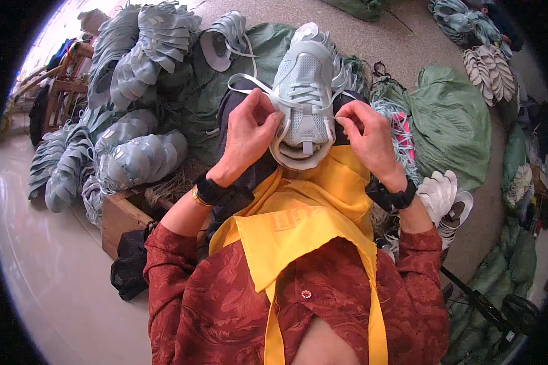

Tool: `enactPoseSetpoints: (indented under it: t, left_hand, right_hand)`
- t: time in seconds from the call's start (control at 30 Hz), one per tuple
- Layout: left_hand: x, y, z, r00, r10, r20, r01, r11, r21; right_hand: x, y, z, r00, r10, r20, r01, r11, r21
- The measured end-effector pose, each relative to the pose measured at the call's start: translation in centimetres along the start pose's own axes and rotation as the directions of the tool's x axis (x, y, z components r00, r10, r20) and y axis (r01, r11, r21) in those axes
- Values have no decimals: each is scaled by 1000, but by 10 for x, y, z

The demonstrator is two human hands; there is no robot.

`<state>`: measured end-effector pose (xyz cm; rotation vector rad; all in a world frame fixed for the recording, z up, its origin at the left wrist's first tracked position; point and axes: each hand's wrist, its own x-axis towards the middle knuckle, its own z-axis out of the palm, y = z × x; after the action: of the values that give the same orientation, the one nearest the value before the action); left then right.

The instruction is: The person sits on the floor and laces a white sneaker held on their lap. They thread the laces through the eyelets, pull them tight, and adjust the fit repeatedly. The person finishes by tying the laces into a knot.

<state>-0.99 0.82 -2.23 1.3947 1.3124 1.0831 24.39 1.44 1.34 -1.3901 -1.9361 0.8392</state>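
A pale grey-blue shoe upper (304, 76) rests over my knees on a yellow apron (341, 176), its heel opening toward me. A light shoelace (302, 93) crosses its front in several rows, and a loose loop of it arcs out to the left. My left hand (248, 131) is closed at the upper's left edge, thumb and forefinger pinching the lace there. On the right side, my right hand (369, 135) has thumb and forefinger pinched together on the other length of lace. The fingertips partly hide both gripped spots.
Stacks of similar shoe uppers (143, 152) stand at the left, beside a wooden box (123, 222). Green sacks (450, 125) lie at the right, near white shoe parts (438, 194). A black bag (129, 264) sits by the box. More uppers lie behind the held one.
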Motion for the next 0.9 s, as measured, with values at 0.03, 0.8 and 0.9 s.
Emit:
enactPoseSetpoints:
  t: [0.03, 0.8, 0.9]
  left_hand:
    - [0, 0, 0, 1000, 7, -2, -7, 1000, 7]
    - [-2, -1, 0, 1000, -19, -3, 19, 1000, -24]
    - [-1, -3, 0, 1000, -15, 4, 15, 1000, -11]
  right_hand:
    - [1, -1, -2, 998, -70, 1, 70, 995, -68]
    - [24, -23, -3, 937, -269, 222, 328, 895, -301]
    - [13, -21, 1, 960, -254, 118, 275, 936, -222]
